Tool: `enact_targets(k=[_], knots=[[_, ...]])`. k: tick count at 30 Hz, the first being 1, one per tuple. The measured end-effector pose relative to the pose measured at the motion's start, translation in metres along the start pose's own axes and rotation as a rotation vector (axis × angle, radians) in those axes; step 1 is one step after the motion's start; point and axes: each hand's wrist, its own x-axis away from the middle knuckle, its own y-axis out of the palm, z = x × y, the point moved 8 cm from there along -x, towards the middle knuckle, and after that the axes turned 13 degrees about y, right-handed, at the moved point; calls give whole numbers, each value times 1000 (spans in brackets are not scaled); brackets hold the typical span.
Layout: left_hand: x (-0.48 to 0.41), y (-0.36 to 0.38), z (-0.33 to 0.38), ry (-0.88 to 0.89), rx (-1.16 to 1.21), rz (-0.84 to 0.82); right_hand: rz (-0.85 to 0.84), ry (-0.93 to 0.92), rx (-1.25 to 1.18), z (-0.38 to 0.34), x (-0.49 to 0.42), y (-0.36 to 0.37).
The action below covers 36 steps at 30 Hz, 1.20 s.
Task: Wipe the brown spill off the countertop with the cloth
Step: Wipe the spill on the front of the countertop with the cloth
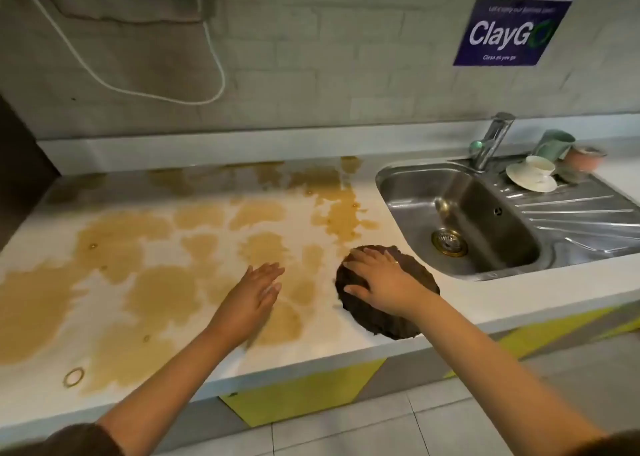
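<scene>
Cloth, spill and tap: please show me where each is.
cloth (370, 321), head view, its uncovered front part.
spill (162, 292), head view, middle of a big patch.
tap (493, 141), head view, upright metal body.

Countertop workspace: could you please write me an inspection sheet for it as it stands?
Surface: white countertop, brown spill in blotches over its left and middle.
Job's things: dark cloth flat near the front edge, beside the sink.
Clutter: cups and a saucer on the drainboard.
Grippers: right hand flat on the cloth; left hand open over the spill.
Cables: white cable looped on the wall.
Surroundings: tiled wall, ClayGo sign, tap.
</scene>
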Motion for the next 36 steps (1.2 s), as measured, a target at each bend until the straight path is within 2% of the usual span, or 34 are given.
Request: enact_targets(k=[4, 8, 13, 18, 23, 31, 36], knots=[[17, 21, -4, 26, -91, -30, -84, 60, 34, 12, 3, 40], [23, 33, 3, 84, -141, 34, 30, 101, 29, 27, 1, 59], [29, 47, -1, 91, -187, 36, 156, 191, -39, 50, 0, 65], [27, 48, -1, 108, -211, 45, 96, 314, -5, 66, -19, 63], [28, 50, -6, 79, -232, 60, 113, 362, 37, 55, -32, 63], [29, 49, -8, 52, -235, 83, 110, 236, 48, 22, -23, 76], [29, 45, -9, 36, -238, 124, 131, 151, 99, 48, -2, 76]])
